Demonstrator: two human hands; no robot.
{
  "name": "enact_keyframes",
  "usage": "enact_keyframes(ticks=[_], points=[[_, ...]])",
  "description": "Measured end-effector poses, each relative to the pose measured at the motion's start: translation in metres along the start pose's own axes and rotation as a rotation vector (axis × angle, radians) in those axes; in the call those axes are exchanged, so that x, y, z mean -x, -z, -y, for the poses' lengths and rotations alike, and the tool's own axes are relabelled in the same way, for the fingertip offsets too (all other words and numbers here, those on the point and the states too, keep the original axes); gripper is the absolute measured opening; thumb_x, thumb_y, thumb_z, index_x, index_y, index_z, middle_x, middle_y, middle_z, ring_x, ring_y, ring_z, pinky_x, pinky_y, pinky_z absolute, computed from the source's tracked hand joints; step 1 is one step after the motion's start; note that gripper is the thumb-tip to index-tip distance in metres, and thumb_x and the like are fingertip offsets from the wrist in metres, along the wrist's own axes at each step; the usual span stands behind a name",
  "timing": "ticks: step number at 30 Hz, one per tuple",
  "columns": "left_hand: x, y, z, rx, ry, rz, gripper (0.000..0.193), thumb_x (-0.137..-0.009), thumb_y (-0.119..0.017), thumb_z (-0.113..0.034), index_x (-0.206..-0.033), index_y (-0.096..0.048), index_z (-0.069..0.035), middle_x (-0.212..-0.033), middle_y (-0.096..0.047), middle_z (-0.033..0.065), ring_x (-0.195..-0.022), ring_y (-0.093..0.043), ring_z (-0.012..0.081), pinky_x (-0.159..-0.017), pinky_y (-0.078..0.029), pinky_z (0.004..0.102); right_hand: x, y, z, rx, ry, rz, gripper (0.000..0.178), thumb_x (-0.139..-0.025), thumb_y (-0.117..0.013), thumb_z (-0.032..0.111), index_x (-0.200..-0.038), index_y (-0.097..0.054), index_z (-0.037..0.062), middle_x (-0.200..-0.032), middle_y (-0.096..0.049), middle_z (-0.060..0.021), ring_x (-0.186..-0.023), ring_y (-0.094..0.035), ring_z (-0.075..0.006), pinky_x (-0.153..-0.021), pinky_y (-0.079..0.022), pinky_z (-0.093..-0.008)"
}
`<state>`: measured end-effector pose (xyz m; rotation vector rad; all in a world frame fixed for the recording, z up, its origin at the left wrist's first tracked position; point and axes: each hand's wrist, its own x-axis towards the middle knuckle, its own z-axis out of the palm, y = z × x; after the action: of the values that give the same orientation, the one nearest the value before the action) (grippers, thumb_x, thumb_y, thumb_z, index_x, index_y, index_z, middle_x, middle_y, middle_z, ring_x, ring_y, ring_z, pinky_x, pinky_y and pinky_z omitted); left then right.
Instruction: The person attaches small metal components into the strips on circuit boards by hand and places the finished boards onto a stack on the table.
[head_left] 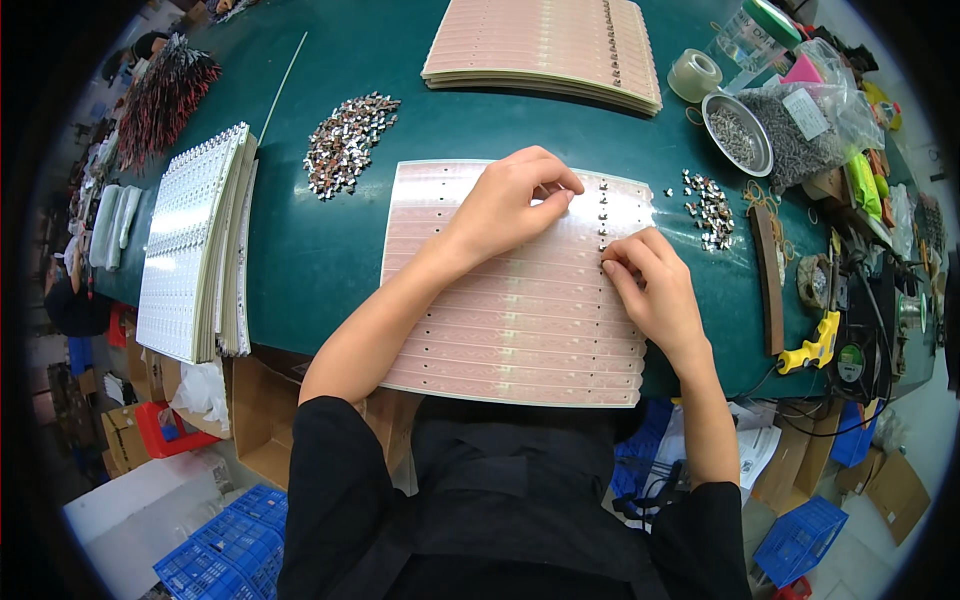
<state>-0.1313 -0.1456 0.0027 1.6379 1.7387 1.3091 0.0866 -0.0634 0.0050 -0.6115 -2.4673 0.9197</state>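
A pink panel of joined strip circuit boards [510, 330] lies flat at the table's front edge before me. Small metal pieces [603, 215] stand in a column along its right part. My left hand [505, 205] is over the panel's upper middle, thumb and forefinger pinched together near that column. My right hand [655, 290] is lower down at the panel's right side, its thumb and fingertips closed at the column's lower end. Whatever either pinch holds is too small or hidden to make out. Loose small metal pieces [710, 215] lie just right of the panel.
A larger heap of metal pieces [350, 140] lies to the left. Panels are stacked at the far side [540, 45], and white boards [185, 250] at the left. A metal bowl [738, 135], a bag of small parts [795, 130] and a yellow-handled tool [812, 345] are right.
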Motion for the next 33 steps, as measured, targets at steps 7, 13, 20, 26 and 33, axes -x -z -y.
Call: enact_keyframes(ticks=[7,13,20,26,33], points=[[-0.001,-0.001,-0.001,0.001,0.015,-0.003,0.013,-0.085,-0.063,-0.007,-0.095,-0.071,-0.001,-0.096,-0.067,0.0129,-0.083,-0.069,0.0222,-0.079,-0.056,0.0322,-0.006,0.006,0.003,0.018,-0.02,0.098,0.008,-0.083,-0.069,0.005,-0.089,-0.064,0.0024,-0.089,-0.058,-0.0117,-0.083,-0.06,-0.0297,-0.074,-0.05,-0.0381],[0.001,-0.001,0.0,-0.008,0.004,0.0,0.013,-0.085,-0.063,-0.007,-0.094,-0.071,-0.001,-0.096,-0.067,0.0127,-0.082,-0.068,0.0221,-0.077,-0.055,0.0322,-0.002,0.003,0.0,0.031,0.014,0.067,0.009,-0.082,-0.069,0.005,-0.089,-0.064,0.0029,-0.088,-0.059,-0.0108,-0.083,-0.06,-0.0294,-0.074,-0.05,-0.0379],[0.0,0.0,0.0,-0.04,0.023,0.034,0.013,-0.088,-0.065,-0.009,-0.097,-0.071,-0.002,-0.098,-0.066,0.0089,-0.087,-0.066,0.0188,-0.079,-0.054,0.0291,0.0,-0.001,0.0,0.122,0.145,-0.018,0.008,-0.081,-0.07,0.005,-0.088,-0.065,0.0041,-0.087,-0.059,-0.0077,-0.085,-0.061,-0.0274,-0.075,-0.052,-0.0379],[-0.003,-0.003,0.004,-0.048,0.021,0.051,0.012,-0.088,-0.065,-0.008,-0.097,-0.07,-0.001,-0.099,-0.066,0.0095,-0.088,-0.066,0.0192,-0.079,-0.054,0.0295,-0.002,0.003,0.007,0.352,0.143,0.072,0.007,-0.083,-0.069,0.01,-0.089,-0.068,0.0057,-0.088,-0.061,-0.0078,-0.086,-0.062,-0.028,-0.075,-0.052,-0.0366],[-0.002,0.007,-0.004,-0.029,0.046,0.04,0.014,-0.088,-0.064,-0.008,-0.098,-0.07,-0.001,-0.099,-0.066,0.0097,-0.089,-0.066,0.0192,-0.079,-0.054,0.03,-0.043,0.056,-0.023,0.124,-0.081,-0.151,0.013,-0.085,-0.069,0.012,-0.095,-0.072,0.003,-0.084,-0.066,-0.0131,-0.081,-0.064,-0.0303,-0.074,-0.051,-0.0399]])
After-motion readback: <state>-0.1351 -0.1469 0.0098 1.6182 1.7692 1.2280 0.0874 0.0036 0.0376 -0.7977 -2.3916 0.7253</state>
